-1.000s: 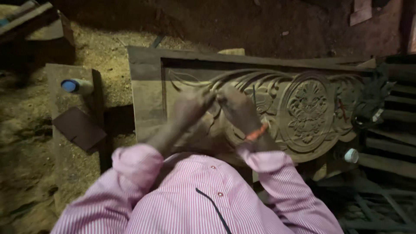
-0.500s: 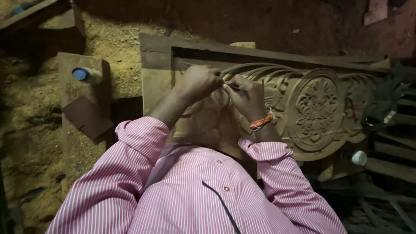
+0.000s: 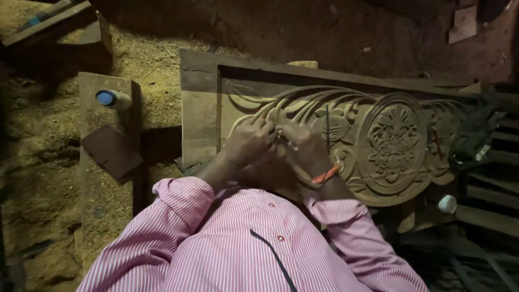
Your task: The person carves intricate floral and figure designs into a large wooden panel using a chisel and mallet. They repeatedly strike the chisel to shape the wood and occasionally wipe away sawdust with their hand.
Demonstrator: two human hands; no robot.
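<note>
A long carved wooden panel [image 3: 394, 143] with scrolls and a round flower medallion lies in front of me. My left hand [image 3: 247, 144] and my right hand [image 3: 306, 150] meet over the scrollwork at the panel's left part. Both have their fingers closed around a small thin tool [image 3: 285, 138] with a pale tip, held between them against the carving. An orange thread [image 3: 326, 175] circles my right wrist. My pink striped shirt [image 3: 243, 243] fills the bottom of the view and hides the panel's near edge.
A thin dark tool [image 3: 327, 125] lies upright across the carving right of my hands. Left of the panel, a plank [image 3: 100, 178] carries a blue-capped cylinder [image 3: 111, 99] and a dark flat piece [image 3: 111, 151]. A white cap [image 3: 447, 204] sits at the right. Sawdust covers the ground.
My hands stay together at the same spot on the scrollwork, with only small finger shifts. The view has swung a little, so the panel sits differently in the frame.
</note>
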